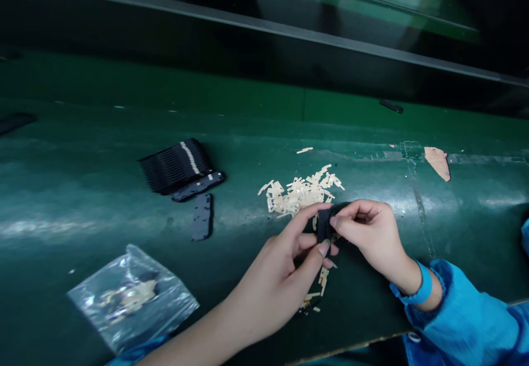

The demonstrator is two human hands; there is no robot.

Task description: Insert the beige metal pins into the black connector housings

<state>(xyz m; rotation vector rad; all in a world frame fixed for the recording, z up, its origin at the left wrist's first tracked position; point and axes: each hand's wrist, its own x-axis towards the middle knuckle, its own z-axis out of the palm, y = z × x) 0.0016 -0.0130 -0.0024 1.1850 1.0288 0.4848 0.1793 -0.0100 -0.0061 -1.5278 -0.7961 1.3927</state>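
Left hand (281,278): closed on a small black part (323,226), thumb on the near end, index finger at the far end, other fingers behind and beneath. Part is held just above the tabletop (231,245), near side of the cream pile; its underside and much of its outline are covered by fingers, so surface detail cannot be read.

Right hand (374,235): narrow, thumb and index finger drawn together at the right side of the same part. Whether a small piece sits between these fingertips cannot be told. Blue wristband (424,283) at the wrist, blue sleeve (475,313) behind it, cut off at the right edge.

Loose cream pieces (300,194): heaped just beyond the left hand, overlapping, count not readable. More small pieces (323,282) lie on the near side of the fingers, partly hidden by the left hand.

To the left: row of black parts (165,168), closely ranked, a pale stripe across them; one dark part (197,186) against its near side, another flat part (202,217) just nearer, dark spots on its face.

Clear plastic bag (134,302), near left: cream pieces inside, blurred by glare; a strip of blue cloth (142,350) overlaps its near edge.

Tan piece (438,163) lies far right. Dark object (16,122) at the left edge: cut off, unidentified.
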